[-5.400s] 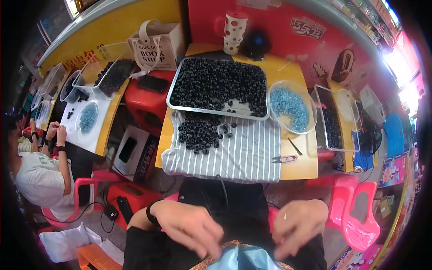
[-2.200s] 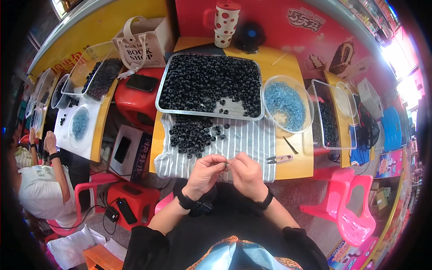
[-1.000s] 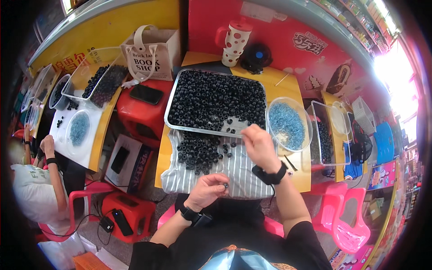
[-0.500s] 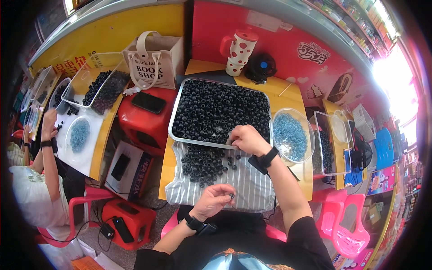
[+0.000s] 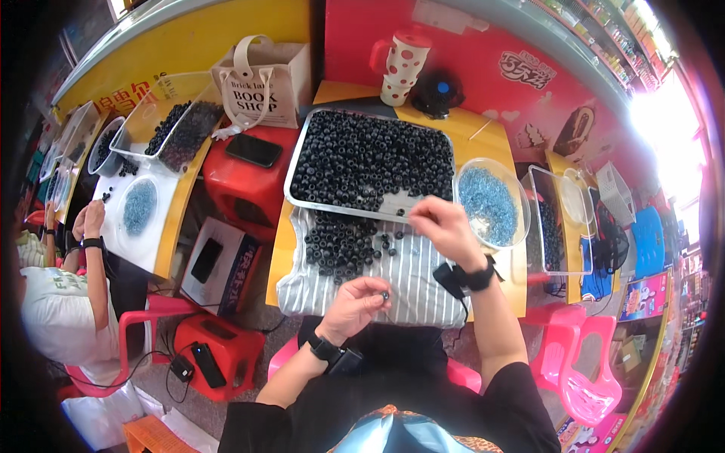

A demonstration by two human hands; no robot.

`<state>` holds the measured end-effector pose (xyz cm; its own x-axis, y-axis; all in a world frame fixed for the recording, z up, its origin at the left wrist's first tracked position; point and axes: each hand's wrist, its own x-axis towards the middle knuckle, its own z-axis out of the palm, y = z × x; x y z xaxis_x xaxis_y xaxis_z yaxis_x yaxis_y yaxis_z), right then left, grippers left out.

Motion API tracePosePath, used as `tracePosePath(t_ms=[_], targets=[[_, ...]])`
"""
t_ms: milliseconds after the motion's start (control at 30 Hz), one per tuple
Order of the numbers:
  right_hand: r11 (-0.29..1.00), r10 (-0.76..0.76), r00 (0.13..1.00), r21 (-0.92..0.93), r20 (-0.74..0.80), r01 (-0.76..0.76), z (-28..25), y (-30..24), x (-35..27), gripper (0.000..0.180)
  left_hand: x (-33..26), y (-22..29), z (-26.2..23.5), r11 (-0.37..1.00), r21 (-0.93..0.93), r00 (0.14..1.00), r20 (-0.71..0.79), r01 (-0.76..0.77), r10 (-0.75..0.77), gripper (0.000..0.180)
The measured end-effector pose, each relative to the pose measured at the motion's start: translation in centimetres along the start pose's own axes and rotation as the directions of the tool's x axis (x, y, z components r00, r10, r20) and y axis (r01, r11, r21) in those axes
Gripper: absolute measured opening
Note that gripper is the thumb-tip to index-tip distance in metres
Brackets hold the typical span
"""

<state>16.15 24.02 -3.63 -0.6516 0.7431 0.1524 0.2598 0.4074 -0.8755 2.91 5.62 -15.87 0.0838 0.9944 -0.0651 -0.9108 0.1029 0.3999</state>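
Note:
Between the thumb and fingers of my left hand [image 5: 351,308] is a small black bead [image 5: 385,295], held above the near part of a striped cloth [image 5: 411,283]. My right hand [image 5: 451,229] hovers by the near right corner of a clear tray [image 5: 332,208], its fingertips pressed together; whatever they hold is hidden. Black beads [image 5: 370,155] fill the tray, except for a bare patch near that corner. More loose beads [image 5: 336,248] lie heaped on the cloth before the tray. Right of the tray, a round clear tub [image 5: 504,246] holds small light-blue pieces [image 5: 485,198].
Behind the tray stand a dotted tumbler [image 5: 400,72] and a dark fan [image 5: 438,94]. Left are a red stool [image 5: 234,181] with a phone [image 5: 254,150] and a canvas bag [image 5: 283,102]. Another person's hands [image 5: 92,219] work at the left table. A pink chair [image 5: 585,370] stands right.
My right hand has drawn back from the tray's near edge, toward me and the right. My left hand still pinches the bead. The co-worker's hand has come down nearer the white surface.

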Motion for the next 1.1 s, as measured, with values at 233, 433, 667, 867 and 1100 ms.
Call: tracePosePath(t_ms=[233, 433, 667, 867, 1100], targets=[[0.893, 0.170, 0.985, 0.423, 0.002, -0.155, 5.0, -1.4, -12.3, 0.010, -0.5, -0.3, 0.6, 1.000, 0.014, 1.000, 0.014, 0.028, -0.028, 0.020], [0.913, 0.074, 0.989, 0.407, -0.125, -0.017, 5.8, 0.1, -13.8, 0.010, -0.6, -1.0, 1.9, 0.990, 0.096, 0.994, -0.048, 0.103, -0.099, 0.018], [0.928, 0.031, 0.984, 0.370, -0.174, 0.037, 6.3, 0.0, -13.7, 0.006, -0.6, -1.6, 2.2, 0.997, 0.079, 0.997, -0.072, -0.019, 0.025, 0.015], [0.867, 0.123, 0.980, 0.497, -0.153, -0.031, 6.3, 0.5, -14.3, 0.004, -0.3, -2.1, 2.8, 0.997, 0.076, 0.998, -0.063, -0.007, 0.011, 0.014], [0.849, 0.121, 0.981, 0.528, -0.152, -0.023, 6.1, -0.4, -14.2, 0.004, -0.7, -1.5, 3.4, 0.993, 0.109, 0.999, -0.031, -0.040, 0.043, 0.014]])
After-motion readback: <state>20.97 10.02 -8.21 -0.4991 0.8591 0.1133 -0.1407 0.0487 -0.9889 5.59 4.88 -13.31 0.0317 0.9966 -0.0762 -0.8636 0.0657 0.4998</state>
